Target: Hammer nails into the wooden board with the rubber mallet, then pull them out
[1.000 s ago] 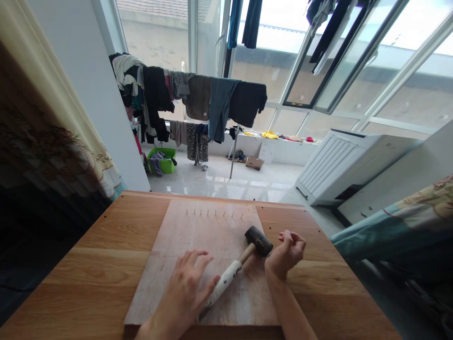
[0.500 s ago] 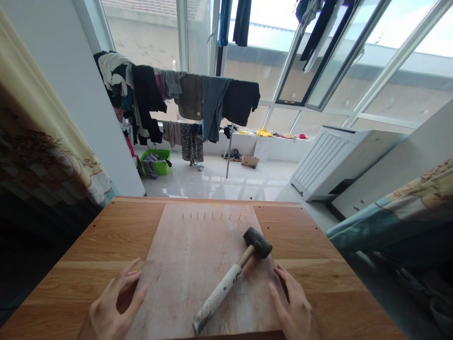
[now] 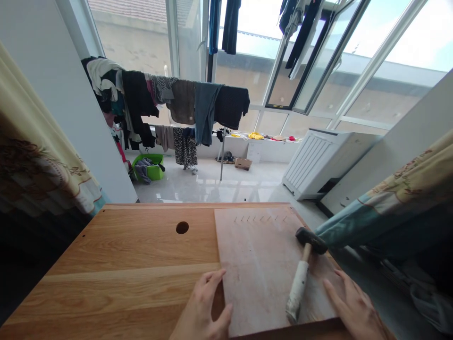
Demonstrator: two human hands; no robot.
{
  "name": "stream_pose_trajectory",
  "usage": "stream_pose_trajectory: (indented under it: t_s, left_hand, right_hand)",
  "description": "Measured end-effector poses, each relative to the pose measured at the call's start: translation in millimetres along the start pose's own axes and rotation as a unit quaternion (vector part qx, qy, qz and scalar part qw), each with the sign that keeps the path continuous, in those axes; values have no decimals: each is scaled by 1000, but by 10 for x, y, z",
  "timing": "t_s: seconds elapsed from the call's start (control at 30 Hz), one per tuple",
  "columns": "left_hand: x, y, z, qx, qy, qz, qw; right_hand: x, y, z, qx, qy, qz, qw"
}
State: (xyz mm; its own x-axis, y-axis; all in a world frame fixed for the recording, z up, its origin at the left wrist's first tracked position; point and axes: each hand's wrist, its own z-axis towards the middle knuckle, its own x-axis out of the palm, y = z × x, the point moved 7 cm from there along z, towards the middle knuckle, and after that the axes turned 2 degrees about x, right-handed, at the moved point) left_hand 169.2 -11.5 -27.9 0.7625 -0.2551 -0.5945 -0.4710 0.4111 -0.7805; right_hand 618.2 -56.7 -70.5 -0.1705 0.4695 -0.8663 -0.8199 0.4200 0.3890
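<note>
A thin wooden board (image 3: 255, 278) lies on the right part of the wooden table, with a row of several small nails (image 3: 261, 218) standing up near its far edge. On the board's right side rests a mallet (image 3: 299, 288) with a black head and a pale, worn handle. My left hand (image 3: 205, 307) grips the board's left edge, thumb and fingers against it. At the right edge, my right hand (image 3: 357, 307) holds the board with its thumb over the top. Neither hand touches the mallet. The undersides of both hands are hidden.
The wooden table (image 3: 123, 245) has a round hole (image 3: 182, 227) left of the board. Beyond it stand a drying rack with clothes (image 3: 205, 111), a green basket (image 3: 154, 172) and a white cabinet-like unit (image 3: 311, 160). Curtains hang at the left (image 3: 46, 141) and right (image 3: 399, 198).
Both hands have shifted the board to the right across the table, with the mallet and nails riding on it. The round hole in the table has come into view. The camera view has shifted slightly.
</note>
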Motion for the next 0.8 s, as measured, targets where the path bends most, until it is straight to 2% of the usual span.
stream_pose_trajectory:
  t_s: [0.07, 0.13, 0.2, 0.3, 0.37, 0.43, 0.6, 0.8]
  left_hand:
    - [147, -83, 108, 19, 23, 10, 1000]
    - [248, -169, 187, 42, 45, 41, 997]
    - [316, -250, 228, 70, 62, 72, 993]
    - [405, -321, 212, 112, 74, 98, 986]
    - [459, -326, 173, 135, 63, 104, 983]
    - [480, -307, 138, 148, 28, 113, 982]
    - [378, -247, 75, 155, -55, 166, 972]
    - [-17, -107, -168, 184, -109, 240, 947]
  right_hand:
    - [-94, -229, 55, 20, -3, -32, 999]
    - [-170, -350, 69, 6, -17, -30, 999]
    - [-212, -391, 56, -15, -31, -18, 999]
    - [-220, -402, 31, -4, -40, -15, 999]
    - [-212, -385, 23, 2, -37, -12, 999]
    - [-210, -352, 15, -11, -31, -6, 999]
    - [-248, -227, -126, -66, -32, 20, 997]
    - [-159, 126, -521, -96, 2, 32, 995]
